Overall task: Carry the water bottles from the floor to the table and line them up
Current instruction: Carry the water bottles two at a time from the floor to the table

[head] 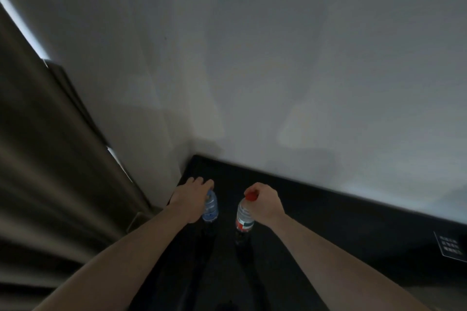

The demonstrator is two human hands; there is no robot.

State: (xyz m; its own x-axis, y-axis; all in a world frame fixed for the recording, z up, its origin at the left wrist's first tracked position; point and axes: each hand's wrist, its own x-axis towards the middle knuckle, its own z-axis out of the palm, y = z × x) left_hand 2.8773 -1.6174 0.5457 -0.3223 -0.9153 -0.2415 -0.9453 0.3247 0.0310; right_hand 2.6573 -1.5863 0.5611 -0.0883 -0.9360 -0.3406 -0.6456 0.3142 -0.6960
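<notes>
Both arms are out in front, and each hand has a bottle at the far left corner of the dark, glossy black counter (328, 212), right where the pale grey walls (303, 70) meet. The left hand (192, 194) comes over the top of a clear plastic water bottle with a blue label (210, 208); its grip is curled down around the cap and neck, so the cap itself is hidden under the fingers. The right hand (265, 199) pinches the red cap of a clear plastic water bottle with a red and white label (244, 217), fingers bunched tight on that cap from the right side. The two bottles stand upright, side by side and slightly apart, the blue-labelled one nearer the left edge of the counter, the red-capped one just to its right, both a little way in from the back edge along the wall. Their bases are lost against the dark top, where faint reflections stretch toward the near edge, so whether they are resting on it or held just clear, I cannot tell. Off the counter's left edge hangs a brown-grey curtain (50, 159) in long folds. At the far right of the counter lies a small dark card with pale printed lines (451, 247), too blurred to read.
</notes>
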